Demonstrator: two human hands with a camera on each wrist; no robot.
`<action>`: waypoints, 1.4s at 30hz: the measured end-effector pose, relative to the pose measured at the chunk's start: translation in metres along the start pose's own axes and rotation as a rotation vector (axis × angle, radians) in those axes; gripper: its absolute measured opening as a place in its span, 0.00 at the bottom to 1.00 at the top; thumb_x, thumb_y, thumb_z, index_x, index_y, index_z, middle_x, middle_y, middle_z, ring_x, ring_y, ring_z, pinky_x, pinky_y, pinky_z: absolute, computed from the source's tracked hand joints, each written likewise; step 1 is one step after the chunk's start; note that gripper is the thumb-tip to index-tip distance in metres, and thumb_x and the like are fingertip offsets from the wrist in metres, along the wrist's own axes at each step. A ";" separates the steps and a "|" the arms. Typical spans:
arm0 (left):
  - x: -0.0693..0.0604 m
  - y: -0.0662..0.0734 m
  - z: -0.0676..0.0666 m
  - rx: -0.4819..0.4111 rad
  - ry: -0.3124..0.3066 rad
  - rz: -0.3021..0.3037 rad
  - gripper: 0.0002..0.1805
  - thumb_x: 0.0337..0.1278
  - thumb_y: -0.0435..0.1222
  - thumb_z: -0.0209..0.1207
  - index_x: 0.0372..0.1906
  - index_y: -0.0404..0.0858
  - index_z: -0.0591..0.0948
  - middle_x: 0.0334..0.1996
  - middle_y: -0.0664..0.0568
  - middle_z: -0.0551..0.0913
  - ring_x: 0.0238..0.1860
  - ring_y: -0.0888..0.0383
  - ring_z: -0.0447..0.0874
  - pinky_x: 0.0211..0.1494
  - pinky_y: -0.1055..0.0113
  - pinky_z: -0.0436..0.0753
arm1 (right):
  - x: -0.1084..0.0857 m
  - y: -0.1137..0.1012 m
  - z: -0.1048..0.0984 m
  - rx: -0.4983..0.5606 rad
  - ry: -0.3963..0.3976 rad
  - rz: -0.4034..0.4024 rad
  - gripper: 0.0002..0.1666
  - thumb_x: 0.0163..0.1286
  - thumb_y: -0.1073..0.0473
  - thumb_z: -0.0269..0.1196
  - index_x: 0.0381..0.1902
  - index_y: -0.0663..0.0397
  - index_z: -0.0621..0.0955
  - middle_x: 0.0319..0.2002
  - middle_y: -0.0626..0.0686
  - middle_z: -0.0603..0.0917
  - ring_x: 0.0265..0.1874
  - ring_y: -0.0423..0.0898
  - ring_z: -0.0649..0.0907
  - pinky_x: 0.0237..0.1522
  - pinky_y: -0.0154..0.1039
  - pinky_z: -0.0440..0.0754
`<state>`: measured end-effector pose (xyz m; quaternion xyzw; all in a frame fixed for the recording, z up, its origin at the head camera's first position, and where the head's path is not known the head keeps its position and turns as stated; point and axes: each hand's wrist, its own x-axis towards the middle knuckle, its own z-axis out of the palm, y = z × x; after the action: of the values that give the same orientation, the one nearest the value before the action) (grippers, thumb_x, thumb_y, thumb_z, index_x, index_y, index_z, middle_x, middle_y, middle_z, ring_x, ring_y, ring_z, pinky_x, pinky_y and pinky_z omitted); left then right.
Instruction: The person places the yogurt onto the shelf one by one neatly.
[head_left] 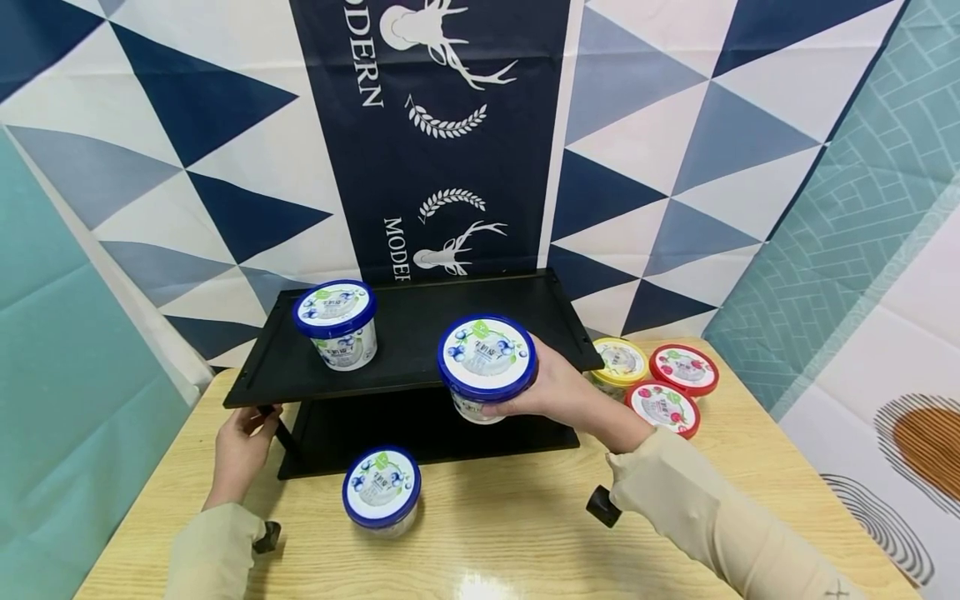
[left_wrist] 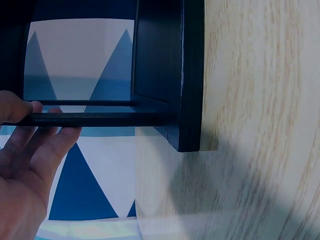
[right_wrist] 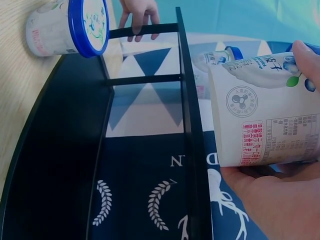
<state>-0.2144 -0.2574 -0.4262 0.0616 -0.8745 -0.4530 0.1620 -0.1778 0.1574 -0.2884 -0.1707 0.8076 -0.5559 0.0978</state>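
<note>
Gripping blue-lidded tub (head_left: 486,369) in right hand (head_left: 555,385), near front edge of black shelf (head_left: 408,321), between one and two o'clock from second tub (head_left: 382,492) on worktop (head_left: 517,517). Pinching post (head_left: 287,437) with left hand (head_left: 243,448), toward half past eight. Likely light, smooth, dentable if squeezed; best cupped round wall (right_wrist: 265,115) below lid (head_left: 487,352).

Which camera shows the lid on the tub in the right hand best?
The head view: the lid faces the camera, its printed white top in full view. The right wrist view shows just a sliver of its blue edge; the left wrist view shows none of it.
</note>
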 end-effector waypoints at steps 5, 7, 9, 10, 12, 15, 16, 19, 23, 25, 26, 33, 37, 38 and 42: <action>0.001 -0.001 0.001 -0.005 0.002 -0.003 0.12 0.65 0.31 0.49 0.51 0.35 0.75 0.50 0.39 0.77 0.56 0.42 0.75 0.38 0.94 0.66 | 0.002 -0.001 -0.001 0.029 -0.001 -0.003 0.55 0.46 0.57 0.76 0.68 0.44 0.58 0.63 0.52 0.70 0.62 0.53 0.70 0.65 0.56 0.68; 0.002 -0.001 0.001 -0.006 0.004 -0.001 0.12 0.65 0.30 0.49 0.51 0.35 0.75 0.50 0.39 0.77 0.56 0.43 0.76 0.38 0.94 0.67 | 0.003 -0.001 -0.002 0.040 0.000 0.000 0.55 0.46 0.57 0.76 0.68 0.44 0.58 0.63 0.52 0.70 0.62 0.53 0.70 0.65 0.56 0.68; 0.002 -0.001 0.002 -0.003 0.006 0.002 0.12 0.65 0.30 0.49 0.51 0.35 0.75 0.50 0.39 0.78 0.56 0.43 0.76 0.38 0.94 0.67 | 0.004 0.000 -0.003 0.045 0.000 -0.002 0.56 0.46 0.56 0.76 0.68 0.44 0.58 0.63 0.52 0.69 0.62 0.53 0.70 0.65 0.56 0.68; 0.002 -0.001 0.002 -0.003 0.006 0.003 0.12 0.65 0.30 0.49 0.51 0.35 0.75 0.50 0.39 0.78 0.56 0.43 0.76 0.38 0.94 0.66 | 0.005 0.000 -0.004 0.043 0.001 -0.003 0.56 0.46 0.56 0.76 0.68 0.44 0.57 0.63 0.52 0.69 0.62 0.54 0.70 0.65 0.56 0.67; 0.002 -0.002 0.002 0.003 0.004 0.004 0.12 0.65 0.30 0.49 0.50 0.35 0.75 0.50 0.39 0.78 0.56 0.43 0.76 0.38 0.94 0.66 | 0.006 0.000 -0.005 0.038 0.003 -0.002 0.55 0.46 0.56 0.76 0.68 0.45 0.57 0.63 0.53 0.69 0.62 0.54 0.70 0.65 0.56 0.67; 0.002 -0.002 0.001 0.008 0.000 0.005 0.12 0.65 0.30 0.49 0.50 0.34 0.75 0.50 0.38 0.78 0.56 0.41 0.75 0.38 0.94 0.66 | 0.007 0.000 -0.006 0.022 0.009 0.002 0.55 0.47 0.56 0.76 0.68 0.44 0.57 0.63 0.52 0.69 0.62 0.54 0.70 0.65 0.56 0.68; 0.002 -0.002 0.001 0.007 0.001 0.004 0.12 0.65 0.30 0.49 0.51 0.34 0.75 0.50 0.38 0.78 0.56 0.41 0.75 0.38 0.94 0.66 | 0.007 0.000 -0.006 0.022 0.010 0.002 0.55 0.47 0.56 0.76 0.68 0.44 0.57 0.63 0.52 0.69 0.62 0.54 0.70 0.65 0.56 0.68; 0.002 -0.002 0.001 0.005 0.005 0.003 0.12 0.65 0.30 0.49 0.51 0.35 0.75 0.51 0.38 0.77 0.56 0.41 0.75 0.37 0.94 0.66 | 0.009 -0.001 -0.007 0.031 0.011 0.000 0.55 0.47 0.57 0.75 0.68 0.44 0.57 0.63 0.52 0.69 0.63 0.53 0.69 0.64 0.55 0.69; 0.003 -0.003 0.001 0.004 0.011 0.002 0.12 0.65 0.29 0.49 0.51 0.35 0.75 0.50 0.39 0.78 0.56 0.42 0.76 0.38 0.94 0.66 | 0.011 -0.001 -0.009 0.057 0.011 -0.013 0.53 0.48 0.59 0.75 0.68 0.43 0.58 0.63 0.52 0.69 0.63 0.53 0.69 0.63 0.54 0.71; 0.003 -0.003 0.001 0.001 0.012 0.001 0.12 0.65 0.29 0.49 0.50 0.35 0.75 0.50 0.39 0.78 0.55 0.43 0.76 0.38 0.94 0.67 | 0.012 -0.002 -0.010 0.069 0.010 -0.014 0.53 0.48 0.60 0.74 0.68 0.43 0.58 0.63 0.52 0.69 0.63 0.53 0.69 0.63 0.54 0.71; 0.003 -0.003 0.001 0.000 0.012 0.000 0.12 0.65 0.29 0.49 0.50 0.35 0.75 0.50 0.39 0.78 0.55 0.43 0.76 0.38 0.94 0.67 | 0.013 -0.002 -0.010 0.075 0.010 -0.012 0.53 0.48 0.60 0.74 0.68 0.43 0.58 0.63 0.52 0.69 0.63 0.53 0.69 0.62 0.54 0.71; 0.003 -0.002 0.001 -0.004 0.004 -0.006 0.12 0.65 0.30 0.49 0.51 0.34 0.75 0.50 0.38 0.78 0.56 0.42 0.75 0.37 0.94 0.67 | 0.016 -0.002 -0.011 0.075 0.021 0.001 0.54 0.48 0.59 0.75 0.68 0.42 0.58 0.63 0.51 0.69 0.63 0.53 0.69 0.63 0.53 0.71; 0.003 -0.002 0.001 0.001 0.000 -0.003 0.12 0.65 0.30 0.49 0.51 0.33 0.75 0.50 0.38 0.78 0.56 0.41 0.75 0.38 0.94 0.67 | 0.017 -0.002 -0.011 0.076 0.027 0.011 0.54 0.47 0.58 0.75 0.68 0.42 0.57 0.63 0.51 0.69 0.63 0.52 0.69 0.64 0.53 0.70; 0.003 -0.002 0.001 0.002 0.001 -0.004 0.12 0.65 0.30 0.49 0.51 0.33 0.75 0.50 0.38 0.78 0.56 0.42 0.75 0.38 0.94 0.67 | 0.018 -0.002 -0.011 0.076 0.027 0.012 0.54 0.47 0.58 0.75 0.68 0.42 0.57 0.63 0.51 0.69 0.63 0.52 0.69 0.64 0.53 0.70; 0.002 -0.003 0.001 0.007 0.007 0.003 0.12 0.64 0.29 0.49 0.50 0.33 0.75 0.50 0.38 0.78 0.56 0.41 0.76 0.38 0.93 0.67 | 0.020 -0.003 -0.010 0.075 0.027 0.008 0.55 0.47 0.58 0.75 0.68 0.43 0.57 0.63 0.51 0.69 0.62 0.52 0.69 0.64 0.53 0.70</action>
<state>-0.2167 -0.2586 -0.4283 0.0623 -0.8755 -0.4495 0.1658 -0.1988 0.1575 -0.2811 -0.1564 0.7880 -0.5878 0.0955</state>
